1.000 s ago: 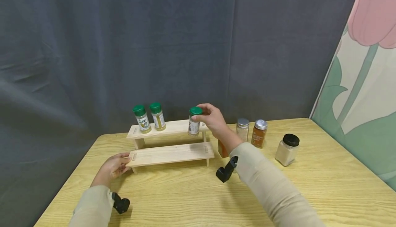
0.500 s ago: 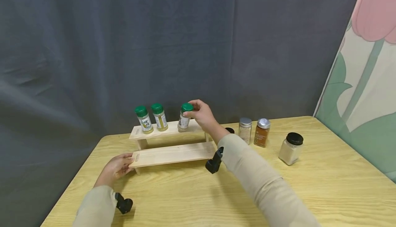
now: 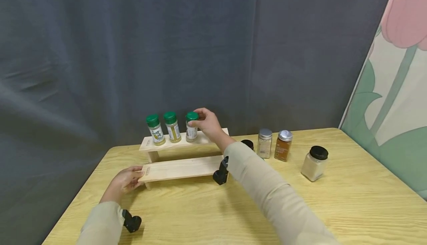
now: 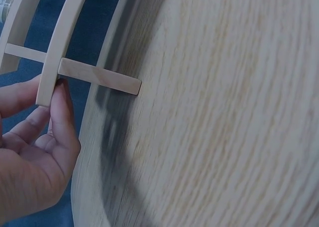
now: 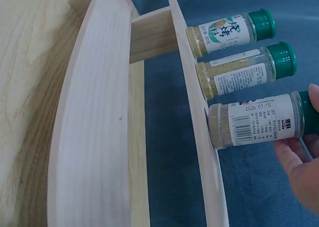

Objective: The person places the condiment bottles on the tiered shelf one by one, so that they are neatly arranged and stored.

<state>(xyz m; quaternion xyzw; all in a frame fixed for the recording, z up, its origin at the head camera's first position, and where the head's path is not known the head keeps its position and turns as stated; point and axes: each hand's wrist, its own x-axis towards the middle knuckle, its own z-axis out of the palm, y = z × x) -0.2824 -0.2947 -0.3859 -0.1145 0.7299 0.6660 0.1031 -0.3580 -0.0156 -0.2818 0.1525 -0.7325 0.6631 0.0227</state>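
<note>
A two-tier wooden rack (image 3: 181, 168) stands on the table. My left hand (image 3: 125, 181) pinches the left end of its lower shelf, thumb above and fingers beneath, as the left wrist view shows. On the upper shelf (image 3: 213, 137), my right hand (image 3: 209, 125) grips a green-capped spice jar (image 3: 191, 131) near its cap. The jar is upright, its base at the shelf surface. To its left stand two more green-capped jars, a middle jar (image 3: 174, 131) and an end jar (image 3: 156, 133). In the right wrist view the held jar (image 5: 259, 120) shows a barcode label.
Right of the rack stand a silver-capped jar of pale contents (image 3: 265, 146), a silver-capped jar of orange-brown contents (image 3: 282, 148) and a black-capped jar (image 3: 311, 167). Another black cap (image 3: 248, 143) shows partly behind my right forearm. A dark curtain (image 3: 186, 52) hangs behind the table.
My right hand has moved left along the upper shelf with the spice jar, bringing it close to the middle jar. My left hand keeps its hold on the lower shelf.
</note>
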